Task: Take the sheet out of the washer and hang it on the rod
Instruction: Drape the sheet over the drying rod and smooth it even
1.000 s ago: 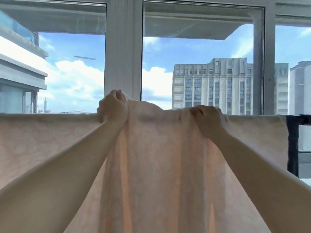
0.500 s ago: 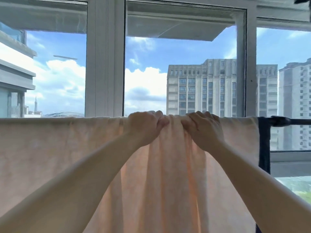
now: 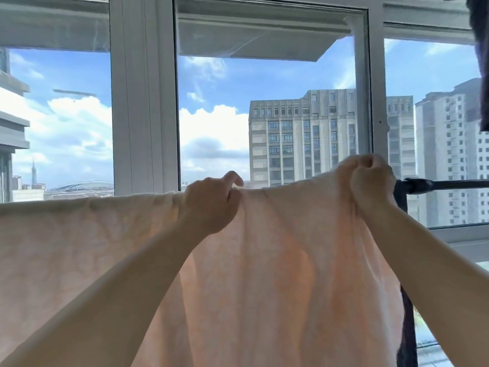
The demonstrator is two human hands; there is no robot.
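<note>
sheet (image 3: 264, 274): draped over rod (image 3: 449, 184), long axis left-right across the frame, hanging down
left hand (image 3: 211, 205): fingers curled, pinching top edge, centre
right hand (image 3: 370, 181): fist gripping bunched edge, right of centre

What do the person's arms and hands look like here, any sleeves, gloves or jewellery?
Both forearms are bare along their whole visible length, with no sleeve edge in the frame. The left hand and right hand wear no gloves. No watch, bracelet or ring shows on either wrist or on the fingers that can be seen.
</note>
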